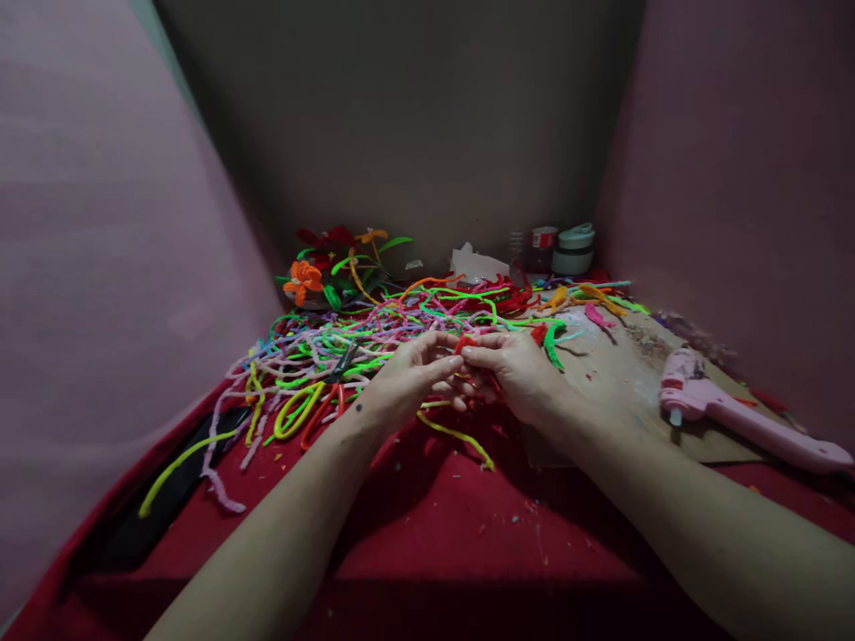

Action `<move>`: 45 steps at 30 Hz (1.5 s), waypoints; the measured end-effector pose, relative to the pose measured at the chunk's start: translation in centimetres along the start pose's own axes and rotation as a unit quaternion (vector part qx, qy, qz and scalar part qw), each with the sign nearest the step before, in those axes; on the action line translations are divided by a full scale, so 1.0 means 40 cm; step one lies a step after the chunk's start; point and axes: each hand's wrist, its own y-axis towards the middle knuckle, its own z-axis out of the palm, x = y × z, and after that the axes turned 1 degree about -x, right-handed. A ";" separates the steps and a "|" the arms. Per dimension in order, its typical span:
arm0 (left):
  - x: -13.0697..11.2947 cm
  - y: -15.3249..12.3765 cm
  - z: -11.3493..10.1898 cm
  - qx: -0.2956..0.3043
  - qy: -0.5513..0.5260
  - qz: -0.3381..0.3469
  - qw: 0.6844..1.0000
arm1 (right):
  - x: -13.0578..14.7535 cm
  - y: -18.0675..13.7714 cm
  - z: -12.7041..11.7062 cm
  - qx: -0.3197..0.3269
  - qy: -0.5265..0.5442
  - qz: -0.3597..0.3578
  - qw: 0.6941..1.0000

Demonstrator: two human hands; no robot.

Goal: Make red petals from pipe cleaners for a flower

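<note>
Both my hands meet over the front of the table, pinching a small piece of red pipe cleaner [465, 344] between their fingertips. My left hand [422, 369] grips it from the left, thumb against forefinger. From the other side my right hand [511, 367] holds it with thumb and forefinger. Part of the red piece is hidden by my fingers. Just behind my hands spreads a tangled heap of colourful pipe cleaners [374, 325]. Scissors with yellow and red handles [299, 411] lie left of my left hand. A bent green pipe cleaner piece [554, 345] rests beyond my right hand.
A pink glue gun [741, 414] lies on a cardboard sheet [621, 392] at right. Pipe cleaner flowers [304, 282] stand at the back left. A lidded container [574, 249] and a red-labelled jar [542, 248] are at the back. A dark flat object [160, 499] lies front left on the red cloth [427, 525].
</note>
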 end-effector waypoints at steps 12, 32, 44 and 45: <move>-0.018 0.000 0.004 -0.070 0.167 -0.006 0.983 | 0.020 -0.002 0.002 -0.058 -0.007 -0.013 0.998; -0.011 0.001 0.011 -0.092 0.201 0.029 0.975 | 0.002 0.000 0.002 -0.091 -0.077 -0.079 0.990; -0.017 0.006 0.003 -0.171 0.200 0.031 0.964 | 0.012 -0.004 -0.005 0.060 -0.003 0.020 0.998; -0.017 0.005 0.002 -0.175 0.200 0.033 0.963 | 0.012 -0.003 -0.004 0.053 0.028 0.019 0.998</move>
